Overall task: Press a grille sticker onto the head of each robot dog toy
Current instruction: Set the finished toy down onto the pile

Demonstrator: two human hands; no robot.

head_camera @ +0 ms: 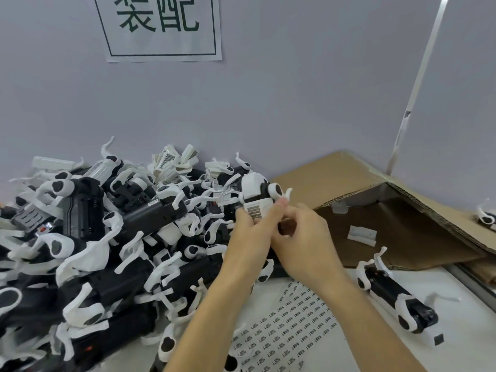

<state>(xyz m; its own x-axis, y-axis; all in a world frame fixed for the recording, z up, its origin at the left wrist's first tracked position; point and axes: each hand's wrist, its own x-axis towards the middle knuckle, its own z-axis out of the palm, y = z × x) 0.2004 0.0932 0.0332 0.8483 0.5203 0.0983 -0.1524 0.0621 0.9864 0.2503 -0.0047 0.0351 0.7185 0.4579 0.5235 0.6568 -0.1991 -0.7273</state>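
**Sticker on the dog's head, both hands up**

Robot dog toy (256, 196) held above the counter (335, 342), in front of the big pile of toys (107, 237). White head faces me. Grille sticker (254, 211) sits on the lower part of the head, a small dark mesh patch.

My left hand (248, 237) grips the toy from below, fingers curled round the head, thumb beside the sticker. My right hand (303, 237) comes in from the right, fingers (281, 204) bunched and pinching the head's right edge, close to the sticker.

Sticker sheet (284, 326) lies flat on the counter under my forearms, rows of small dark marks. Another dog toy (394, 296) lies on its side to the right, near an open cardboard box (375, 210). Paper sign (161, 28) on the wall behind.
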